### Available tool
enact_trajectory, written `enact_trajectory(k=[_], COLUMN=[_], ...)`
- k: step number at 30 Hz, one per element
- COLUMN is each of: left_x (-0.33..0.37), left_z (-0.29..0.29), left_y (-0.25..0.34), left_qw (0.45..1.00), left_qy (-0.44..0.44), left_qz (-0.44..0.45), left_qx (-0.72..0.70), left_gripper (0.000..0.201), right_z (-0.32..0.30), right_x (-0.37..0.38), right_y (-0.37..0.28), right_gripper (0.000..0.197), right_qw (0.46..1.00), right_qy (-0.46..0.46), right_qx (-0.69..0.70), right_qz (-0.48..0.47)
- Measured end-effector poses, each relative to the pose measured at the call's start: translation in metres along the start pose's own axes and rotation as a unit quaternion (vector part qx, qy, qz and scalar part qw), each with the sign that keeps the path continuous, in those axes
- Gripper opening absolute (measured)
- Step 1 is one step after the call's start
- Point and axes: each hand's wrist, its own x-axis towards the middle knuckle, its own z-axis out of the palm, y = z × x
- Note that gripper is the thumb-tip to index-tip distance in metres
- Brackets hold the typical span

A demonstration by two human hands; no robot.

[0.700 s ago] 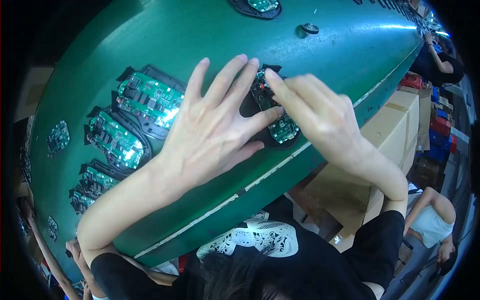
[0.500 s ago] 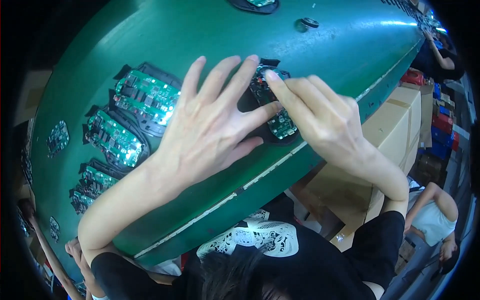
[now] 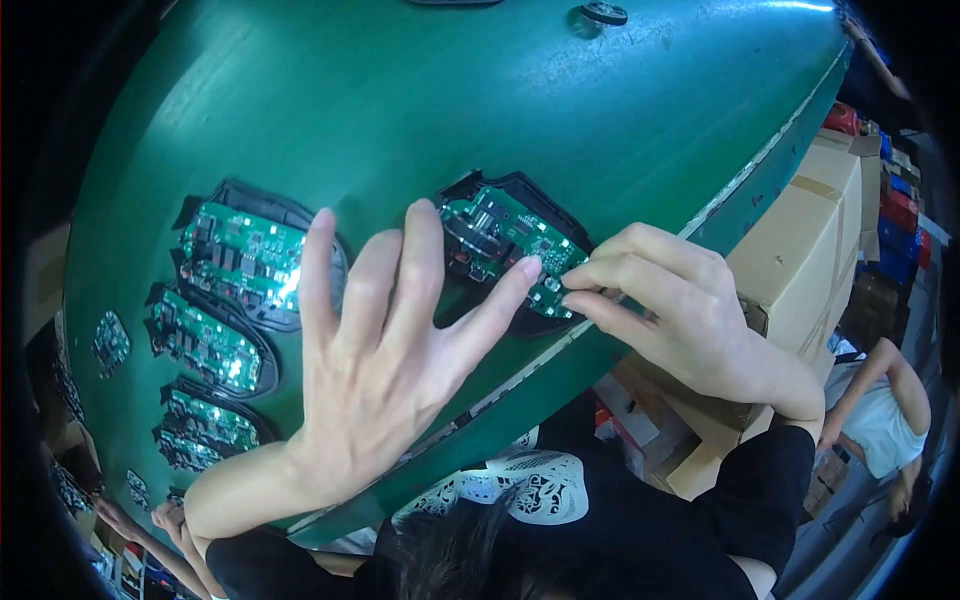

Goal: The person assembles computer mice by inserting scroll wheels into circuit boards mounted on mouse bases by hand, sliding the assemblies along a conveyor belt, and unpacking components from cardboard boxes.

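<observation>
A green circuit board point(image 3: 540, 235) lies in a black rounded shell point(image 3: 535, 190), shaped like a computer mouse base, near the table's front edge. A dark wheel-like part point(image 3: 478, 232) sits on its left end. My left hand point(image 3: 385, 340) is spread over the table, its thumb tip on the board and its index fingertip by the shell's left end. At the board's right end, my right hand point(image 3: 680, 305) has thumb and index finger closed in a pinch on its edge. The fingertips partly cover that corner.
Several black shells with green boards point(image 3: 205, 345) lie left of my left hand on the green table point(image 3: 330, 110). A loose board point(image 3: 111, 343) is farther left. A small black round part point(image 3: 604, 14) lies at the back. Cardboard boxes point(image 3: 800, 230) stand beyond the right edge.
The shell with its board has turned and now slants down to the right. My right hand has gone from pointing at its far end to pinching its right end. The view has shifted.
</observation>
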Motion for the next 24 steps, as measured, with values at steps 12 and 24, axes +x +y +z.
enact_trajectory(k=[12,24], left_x=[0.005,0.008], left_z=[0.009,-0.001], left_y=[-0.001,-0.005], left_qw=[0.999,0.999], left_qy=[0.019,0.027], left_qz=[0.015,0.017], left_qx=[0.031,-0.043], left_gripper=[0.071,0.072], right_z=[0.01,-0.002], right_x=[0.005,-0.006], right_y=[-0.003,-0.01], right_gripper=[0.016,0.025], right_qw=[0.999,0.986], right_qy=[0.03,0.04], right_qx=[-0.029,-0.143], right_qz=[0.001,-0.076])
